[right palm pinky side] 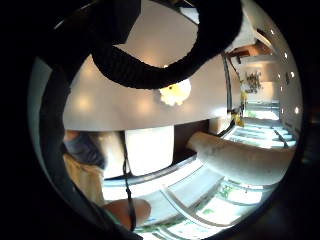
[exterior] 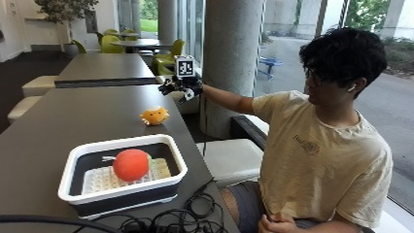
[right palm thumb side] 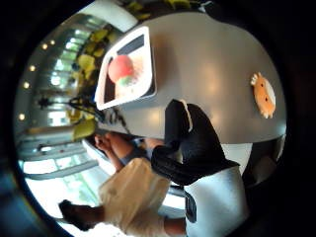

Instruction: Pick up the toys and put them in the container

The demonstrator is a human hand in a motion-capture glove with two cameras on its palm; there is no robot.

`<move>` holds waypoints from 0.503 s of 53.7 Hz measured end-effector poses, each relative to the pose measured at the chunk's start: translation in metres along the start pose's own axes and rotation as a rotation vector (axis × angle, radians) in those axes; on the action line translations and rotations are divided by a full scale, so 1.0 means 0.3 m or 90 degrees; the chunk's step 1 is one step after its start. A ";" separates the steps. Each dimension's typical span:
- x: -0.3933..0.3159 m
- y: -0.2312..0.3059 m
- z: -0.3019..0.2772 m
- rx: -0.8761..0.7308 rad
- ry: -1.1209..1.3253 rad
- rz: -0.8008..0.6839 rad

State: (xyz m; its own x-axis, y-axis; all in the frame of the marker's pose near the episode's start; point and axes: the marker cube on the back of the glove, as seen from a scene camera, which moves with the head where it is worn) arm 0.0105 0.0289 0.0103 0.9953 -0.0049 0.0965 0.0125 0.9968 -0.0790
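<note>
Orange plush toy (exterior: 155, 116) likely soft, light; pinch its sides. Gloved right hand (exterior: 181, 87) beyond it, fingers loosely curled, empty

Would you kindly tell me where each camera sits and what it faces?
Outside view: beside the grey table, facing the person, gloved right hand raised.
Thumb-side palm view: faces the white-rimmed container, orange plush toy; black glove fingers show.
Little-finger-side palm view: faces the table; black strap shows.
All share the orange toy.
</note>
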 end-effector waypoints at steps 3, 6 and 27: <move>-0.025 0.014 -0.012 0.005 -0.007 -0.004; -0.153 0.012 -0.046 0.000 -0.003 0.007; -0.173 0.031 -0.018 0.004 -0.026 0.005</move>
State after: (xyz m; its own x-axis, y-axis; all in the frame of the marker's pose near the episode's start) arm -0.0405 0.0379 -0.0010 0.9907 0.0061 0.1363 0.0040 0.9973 -0.0734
